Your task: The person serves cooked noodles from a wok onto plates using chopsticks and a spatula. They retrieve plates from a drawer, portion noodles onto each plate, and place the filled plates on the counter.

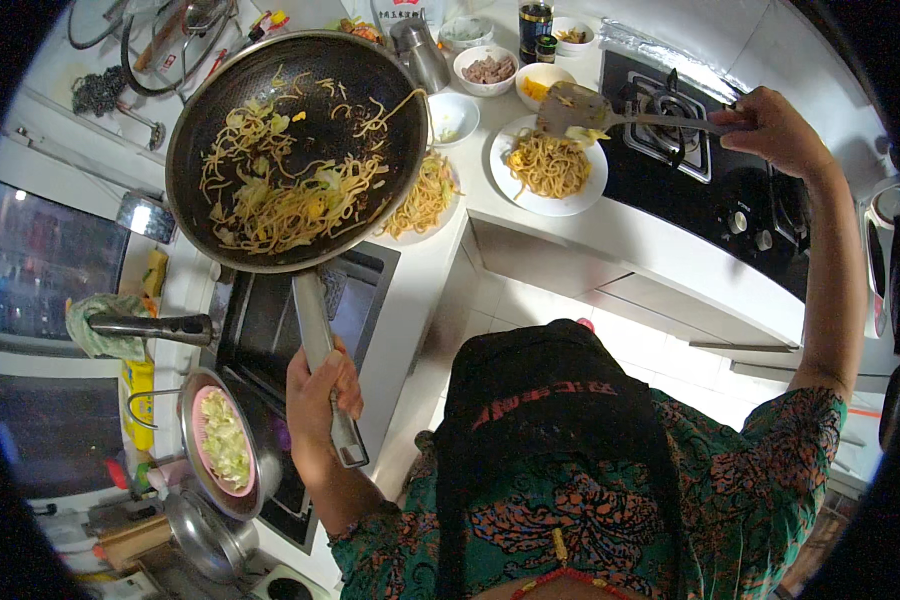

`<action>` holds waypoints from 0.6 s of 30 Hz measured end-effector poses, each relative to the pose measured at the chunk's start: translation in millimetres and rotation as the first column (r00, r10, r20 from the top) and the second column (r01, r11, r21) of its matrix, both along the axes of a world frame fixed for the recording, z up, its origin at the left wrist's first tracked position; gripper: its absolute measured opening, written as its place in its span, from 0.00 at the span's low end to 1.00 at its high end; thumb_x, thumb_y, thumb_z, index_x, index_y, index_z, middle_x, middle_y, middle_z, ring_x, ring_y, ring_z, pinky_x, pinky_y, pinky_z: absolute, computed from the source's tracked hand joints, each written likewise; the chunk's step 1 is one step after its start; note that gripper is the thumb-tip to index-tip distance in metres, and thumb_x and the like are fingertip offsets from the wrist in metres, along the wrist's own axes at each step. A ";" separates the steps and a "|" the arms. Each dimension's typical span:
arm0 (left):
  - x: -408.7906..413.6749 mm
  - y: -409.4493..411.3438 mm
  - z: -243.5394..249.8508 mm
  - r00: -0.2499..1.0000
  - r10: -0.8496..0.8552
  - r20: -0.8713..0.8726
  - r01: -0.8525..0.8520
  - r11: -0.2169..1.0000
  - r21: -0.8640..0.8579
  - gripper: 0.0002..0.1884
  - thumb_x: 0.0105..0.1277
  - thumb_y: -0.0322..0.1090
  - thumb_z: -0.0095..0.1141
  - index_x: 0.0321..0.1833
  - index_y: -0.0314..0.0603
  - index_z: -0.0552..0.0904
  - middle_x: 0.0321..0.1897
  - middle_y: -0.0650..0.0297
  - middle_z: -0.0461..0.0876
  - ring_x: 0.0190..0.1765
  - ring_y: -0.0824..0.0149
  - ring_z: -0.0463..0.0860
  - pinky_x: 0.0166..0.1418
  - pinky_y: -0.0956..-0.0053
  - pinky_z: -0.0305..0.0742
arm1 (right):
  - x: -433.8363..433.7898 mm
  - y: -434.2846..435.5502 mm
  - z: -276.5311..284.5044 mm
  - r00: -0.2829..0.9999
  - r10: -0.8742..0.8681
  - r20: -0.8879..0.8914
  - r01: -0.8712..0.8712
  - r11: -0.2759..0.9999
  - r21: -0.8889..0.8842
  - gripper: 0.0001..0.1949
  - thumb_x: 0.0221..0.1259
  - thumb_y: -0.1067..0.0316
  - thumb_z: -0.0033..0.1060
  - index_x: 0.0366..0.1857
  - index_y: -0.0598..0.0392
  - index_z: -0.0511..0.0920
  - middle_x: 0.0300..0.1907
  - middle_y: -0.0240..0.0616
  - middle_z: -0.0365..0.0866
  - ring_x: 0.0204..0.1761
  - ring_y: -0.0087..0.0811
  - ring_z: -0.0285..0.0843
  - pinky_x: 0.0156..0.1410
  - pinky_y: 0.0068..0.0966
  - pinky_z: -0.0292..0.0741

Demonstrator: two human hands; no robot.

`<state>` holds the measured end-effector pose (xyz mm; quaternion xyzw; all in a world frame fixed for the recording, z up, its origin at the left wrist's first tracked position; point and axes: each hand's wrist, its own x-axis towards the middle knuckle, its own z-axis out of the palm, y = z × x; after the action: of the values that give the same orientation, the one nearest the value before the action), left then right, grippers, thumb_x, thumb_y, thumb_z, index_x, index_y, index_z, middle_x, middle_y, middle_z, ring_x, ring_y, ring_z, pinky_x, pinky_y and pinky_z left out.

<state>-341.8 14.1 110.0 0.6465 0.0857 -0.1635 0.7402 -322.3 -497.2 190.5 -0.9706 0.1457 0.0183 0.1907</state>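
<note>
My left hand (pixel 322 394) grips the metal handle of a dark wok (pixel 195 157), raised above the counter and the edge of the sink. Fried noodles with cabbage (pixel 292 202) lie in the wok, mostly in its lower half. In my right hand (pixel 776 135) is a metal spatula (pixel 577 111), its blade held over a white plate (pixel 501 165) of noodles (pixel 551 176). Bits of cabbage cling to the blade. A second portion of noodles (pixel 424 201) shows partly behind the wok's right rim.
A black gas stove (pixel 727 191) stands at the right. Bowls of meat (pixel 489 69) and yellow food (pixel 544 81), plus a dark bottle (pixel 534 30), line the back. By the sink (pixel 386 262), a metal basin (pixel 266 450) holds a pink basket of chopped cabbage (pixel 223 442).
</note>
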 end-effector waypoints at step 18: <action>-12.2 -10.8 -3.0 0.996 0.086 0.001 -0.086 0.996 -0.006 0.13 0.57 0.34 0.55 0.39 0.35 0.69 0.14 0.66 0.67 0.10 0.76 0.62 0.11 0.82 0.59 | 74.6 107.3 -127.7 0.915 0.404 0.019 -0.374 0.826 0.421 0.13 0.49 0.73 0.63 0.41 0.56 0.80 0.31 0.33 0.82 0.31 0.20 0.73 0.40 0.19 0.71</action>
<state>-354.0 3.3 106.9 0.6400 0.1127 -0.1313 0.7487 -247.7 -389.9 62.8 -0.9152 -0.0555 0.1220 0.3799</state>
